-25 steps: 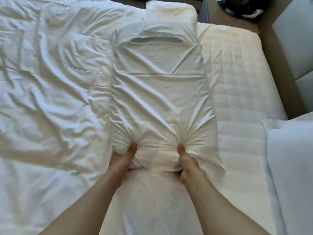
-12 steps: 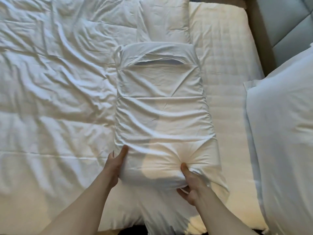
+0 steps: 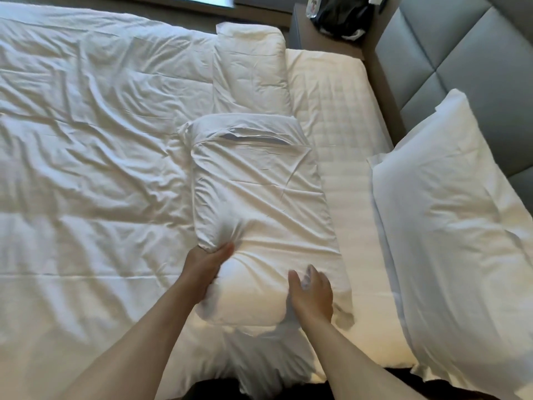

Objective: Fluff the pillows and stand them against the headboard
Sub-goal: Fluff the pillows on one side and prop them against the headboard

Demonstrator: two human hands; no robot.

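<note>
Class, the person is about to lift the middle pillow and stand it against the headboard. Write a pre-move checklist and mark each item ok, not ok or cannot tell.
1. Left hand grips the middle pillow at its near left corner: ok.
2. Right hand grips the pillow: not ok; fingers look open and blurred over it.
3. Bare mattress before the headboard for it to stand on: ok.
4. Right pillow already leans on the headboard: ok.
5. Pillow fluffed enough: cannot tell.

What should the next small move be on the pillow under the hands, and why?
Probably close the right hand on the pillow's near end: the left hand already pinches its corner, while the right looks open, and the pillow lies flat, away from the headboard.
</note>
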